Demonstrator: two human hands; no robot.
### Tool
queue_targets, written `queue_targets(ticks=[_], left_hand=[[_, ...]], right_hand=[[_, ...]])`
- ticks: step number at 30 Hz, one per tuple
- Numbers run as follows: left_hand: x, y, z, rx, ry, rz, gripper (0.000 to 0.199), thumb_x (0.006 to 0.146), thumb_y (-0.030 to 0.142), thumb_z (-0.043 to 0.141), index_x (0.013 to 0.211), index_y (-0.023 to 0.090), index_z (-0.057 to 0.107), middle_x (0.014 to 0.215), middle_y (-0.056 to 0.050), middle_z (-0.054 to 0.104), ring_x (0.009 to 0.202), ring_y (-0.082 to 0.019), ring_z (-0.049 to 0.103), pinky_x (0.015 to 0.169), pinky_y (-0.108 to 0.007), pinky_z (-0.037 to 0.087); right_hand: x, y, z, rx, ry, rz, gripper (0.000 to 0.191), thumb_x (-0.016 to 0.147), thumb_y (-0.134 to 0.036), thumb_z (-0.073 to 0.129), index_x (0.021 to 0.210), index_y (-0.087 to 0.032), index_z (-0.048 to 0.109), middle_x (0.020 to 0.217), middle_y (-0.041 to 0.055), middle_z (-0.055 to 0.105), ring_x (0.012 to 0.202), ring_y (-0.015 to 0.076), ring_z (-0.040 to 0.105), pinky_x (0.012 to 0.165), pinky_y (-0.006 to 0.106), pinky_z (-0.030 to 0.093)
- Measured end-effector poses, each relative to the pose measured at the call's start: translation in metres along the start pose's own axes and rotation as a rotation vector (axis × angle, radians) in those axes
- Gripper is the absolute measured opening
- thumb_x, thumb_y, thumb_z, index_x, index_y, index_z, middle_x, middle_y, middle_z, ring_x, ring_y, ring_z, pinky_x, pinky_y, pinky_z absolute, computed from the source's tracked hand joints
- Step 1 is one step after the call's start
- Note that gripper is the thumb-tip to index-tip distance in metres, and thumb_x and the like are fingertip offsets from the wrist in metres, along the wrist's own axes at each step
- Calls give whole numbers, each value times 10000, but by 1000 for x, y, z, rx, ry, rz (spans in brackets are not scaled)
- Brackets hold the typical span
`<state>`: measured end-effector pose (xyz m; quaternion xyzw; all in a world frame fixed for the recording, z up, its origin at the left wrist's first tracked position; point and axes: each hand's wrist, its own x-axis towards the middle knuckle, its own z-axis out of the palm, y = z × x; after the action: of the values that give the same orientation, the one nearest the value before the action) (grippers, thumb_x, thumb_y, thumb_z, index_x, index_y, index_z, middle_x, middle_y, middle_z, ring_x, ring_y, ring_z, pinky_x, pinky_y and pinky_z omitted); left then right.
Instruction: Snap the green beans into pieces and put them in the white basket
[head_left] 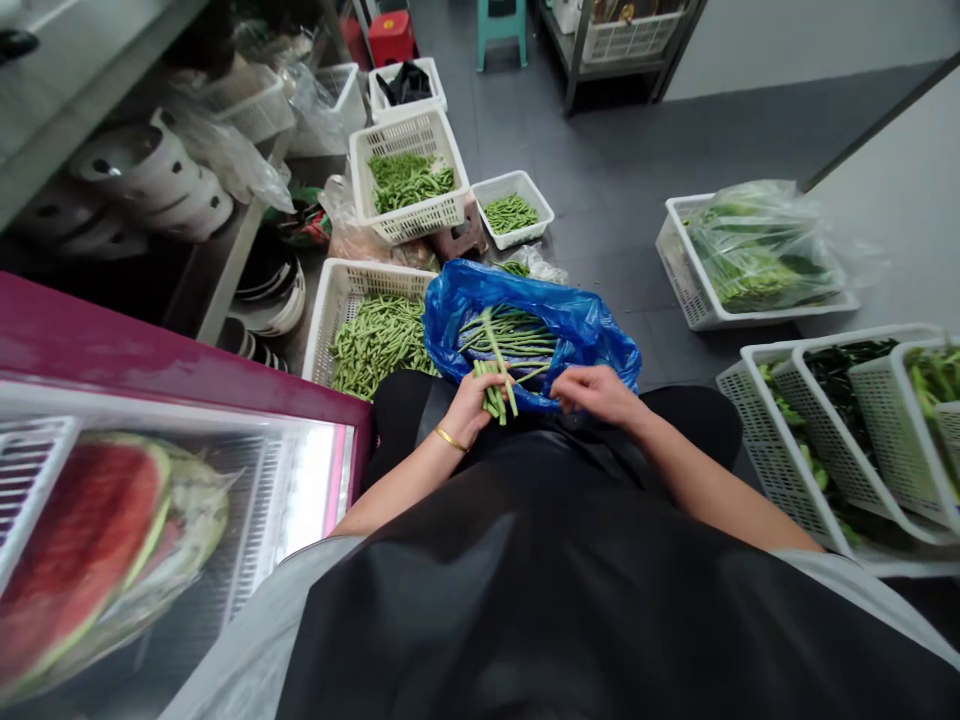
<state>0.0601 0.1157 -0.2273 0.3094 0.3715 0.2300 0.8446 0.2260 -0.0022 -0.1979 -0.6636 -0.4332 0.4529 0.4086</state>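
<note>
My left hand (472, 408) grips a bundle of long green beans (492, 388), whose stalks stick up and out over the bag. My right hand (596, 393) sits just to the side with its fingers curled, above a blue plastic bag (596, 335). I cannot tell whether those fingers pinch a bean. More long beans (510, 340) lie inside the bag on my lap. To the left, a white plastic basket (352, 290) holds cut green beans (379, 345).
Two more white baskets (409, 135) (510, 190) of cut beans stand on the floor ahead. Bagged greens fill a basket (757, 250) at right, and several leafy baskets (825, 430) sit lower right. A glass-topped freezer (187, 400) with watermelon lies at left, beside shelved bowls.
</note>
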Motion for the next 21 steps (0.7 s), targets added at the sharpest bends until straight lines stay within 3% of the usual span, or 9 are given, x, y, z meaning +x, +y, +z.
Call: queue_targets(ticks=[2, 3, 6, 9, 12, 15, 19, 21], left_hand=[[-4, 0, 1, 127, -150, -86, 291, 515, 141, 627, 803, 96, 629, 553, -10, 603, 416, -73, 485, 420, -193, 353], [-5, -1, 1, 186, -211, -125, 289, 508, 148, 625, 791, 89, 636, 539, -15, 599, 412, -82, 489, 410, -196, 346], [-8, -2, 3, 306, -343, -203, 269, 498, 172, 645, 749, 77, 643, 505, -21, 581, 403, -95, 488, 392, -201, 334], [-10, -2, 4, 331, -402, -206, 239, 548, 242, 698, 713, 84, 627, 464, 2, 532, 375, -79, 440, 382, -204, 317], [-11, -2, 6, 206, -329, -101, 237, 592, 286, 720, 651, 113, 568, 449, 25, 488, 377, -65, 419, 393, -200, 315], [-7, -4, 9, -29, -157, -11, 239, 609, 266, 714, 613, 124, 523, 457, 36, 471, 396, -48, 416, 406, -180, 322], [12, -2, 6, -222, 40, -41, 175, 689, 223, 660, 639, 121, 526, 484, 31, 502, 404, -41, 439, 410, -164, 349], [24, 4, 0, -269, 159, -48, 178, 739, 216, 622, 635, 131, 505, 476, 40, 494, 385, -37, 433, 409, -160, 360]], right_hand=[[1, 2, -4, -15, -282, 172, 332, 644, -454, 699, 742, -141, 650, 527, -6, 608, 449, 109, 562, 440, 209, 414], [4, 2, -4, 37, -296, 217, 378, 628, -468, 710, 802, -138, 650, 526, -12, 608, 424, 102, 547, 414, 202, 397], [16, -1, -2, 356, -14, 144, 469, 630, -524, 694, 903, -152, 607, 505, -56, 566, 363, 61, 469, 364, 180, 350], [27, -7, 2, 527, 155, 35, 419, 596, -502, 735, 772, -159, 571, 465, -73, 525, 349, 56, 456, 355, 177, 358], [25, -10, 12, 521, 205, -23, 382, 601, -469, 748, 744, -163, 569, 511, -45, 583, 393, 87, 533, 389, 202, 426], [16, -5, 28, 484, 251, -92, 353, 642, -437, 729, 831, -164, 609, 617, -12, 655, 488, 108, 602, 474, 234, 497], [7, -2, 49, 423, 292, -119, 327, 701, -427, 672, 896, -171, 617, 668, 3, 679, 520, 118, 622, 518, 261, 526], [5, -3, 55, 318, 218, -145, 298, 719, -414, 654, 890, -171, 631, 690, 16, 685, 547, 127, 639, 564, 275, 539]])
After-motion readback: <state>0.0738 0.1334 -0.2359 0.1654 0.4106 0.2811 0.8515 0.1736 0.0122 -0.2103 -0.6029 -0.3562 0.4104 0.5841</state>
